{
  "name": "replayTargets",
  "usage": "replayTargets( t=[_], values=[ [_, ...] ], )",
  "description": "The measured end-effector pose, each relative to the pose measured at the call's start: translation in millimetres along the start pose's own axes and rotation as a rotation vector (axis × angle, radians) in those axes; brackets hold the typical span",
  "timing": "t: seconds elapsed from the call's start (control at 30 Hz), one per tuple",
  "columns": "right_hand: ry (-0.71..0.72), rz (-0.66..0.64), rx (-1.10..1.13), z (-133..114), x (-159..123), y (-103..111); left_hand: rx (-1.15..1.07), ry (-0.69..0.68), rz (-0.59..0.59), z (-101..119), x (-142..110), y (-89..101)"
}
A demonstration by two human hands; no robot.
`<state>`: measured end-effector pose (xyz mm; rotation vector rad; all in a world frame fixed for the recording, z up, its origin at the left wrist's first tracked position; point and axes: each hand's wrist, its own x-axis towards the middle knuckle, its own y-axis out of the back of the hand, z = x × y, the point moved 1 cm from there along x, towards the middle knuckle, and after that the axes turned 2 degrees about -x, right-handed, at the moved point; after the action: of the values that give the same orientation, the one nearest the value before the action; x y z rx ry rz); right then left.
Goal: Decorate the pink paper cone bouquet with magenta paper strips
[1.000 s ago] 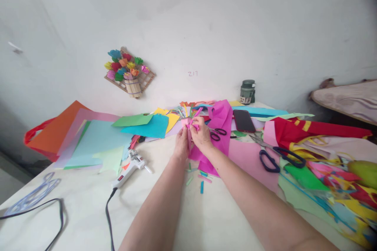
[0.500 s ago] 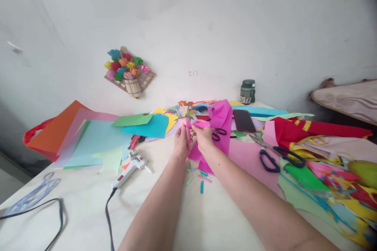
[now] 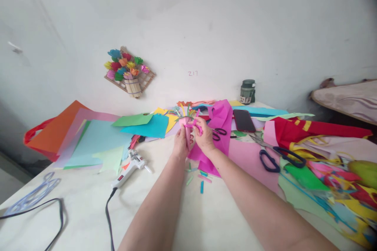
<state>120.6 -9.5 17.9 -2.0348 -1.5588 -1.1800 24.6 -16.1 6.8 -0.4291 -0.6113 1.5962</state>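
Observation:
My left hand (image 3: 180, 143) is closed around a small pink paper cone (image 3: 187, 136), held upright above the middle of the table. Thin green and yellow strips (image 3: 183, 109) stick up behind the cone's top. My right hand (image 3: 205, 136) pinches a magenta paper strip (image 3: 199, 127), which crosses the upper part of the cone. A larger magenta paper sheet (image 3: 222, 141) lies just beyond and under my right hand. Small black-handled scissors (image 3: 218, 133) rest on it, their blades hidden. My fingers partly cover the cone and the strip.
A white glue gun (image 3: 132, 168) with a black cord lies left of my arms. Coloured paper sheets (image 3: 97, 137) spread at the left. On the right are a phone (image 3: 244, 120), large scissors (image 3: 273, 155) and paper scraps (image 3: 338, 188). Small paper bits (image 3: 202, 187) lie between my forearms.
My right hand has turned more upright and lifted slightly beside the cone, drawing the magenta strip with it. My left hand and the cone have hardly moved.

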Motion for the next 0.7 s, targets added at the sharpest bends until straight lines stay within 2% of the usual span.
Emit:
replayTargets(
  t=[0.13,0.23,0.57,0.7],
  values=[
    [0.149,-0.134,-0.215,-3,-1,3,-0.015,0.031,-0.041,0,1,4.2],
    [0.214,-0.216,-0.286,-5,-1,5,-0.022,0.039,-0.051,1,2,6.8],
    [0.268,-0.252,-0.386,-2,-2,3,-0.037,0.112,-0.03,3,8,12.8],
    [0.329,-0.342,-0.428,-14,-2,7,-0.061,0.153,-0.01,3,10,13.2]
  ],
)
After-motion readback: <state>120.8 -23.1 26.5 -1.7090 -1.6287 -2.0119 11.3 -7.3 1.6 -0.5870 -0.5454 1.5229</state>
